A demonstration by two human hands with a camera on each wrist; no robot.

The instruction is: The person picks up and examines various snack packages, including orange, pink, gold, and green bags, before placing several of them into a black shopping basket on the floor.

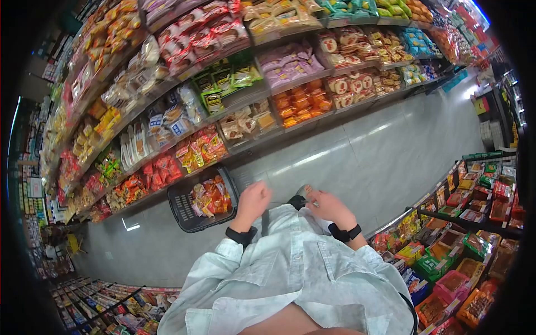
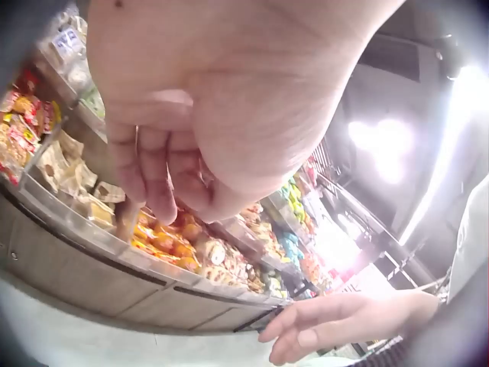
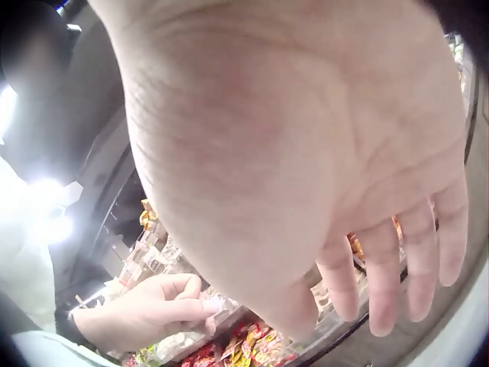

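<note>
Both hands are raised in front of the body in the head view and hold nothing visible. The left hand [image 1: 254, 202] [image 2: 221, 99] [image 3: 149, 312] has loosely curled fingers, seen in both wrist views. To its right is the right hand [image 1: 330, 207] [image 2: 344, 323] [image 3: 290, 153], apart from it, with fingers extended and slightly spread in the right wrist view. Beside the left hand, a dark basket [image 1: 180, 209] stands on the floor, holding orange and red packets [image 1: 212, 196]. Neither hand touches the basket.
Tiered shelves of bagged snacks curve across the top and left, with orange packets [image 1: 301, 104] and green packets [image 1: 229, 79] among them. A grey tiled floor [image 1: 357, 148] runs beside them. Boxed goods [image 1: 441, 254] fill a display at lower right; more shelving [image 1: 120, 310] stands lower left.
</note>
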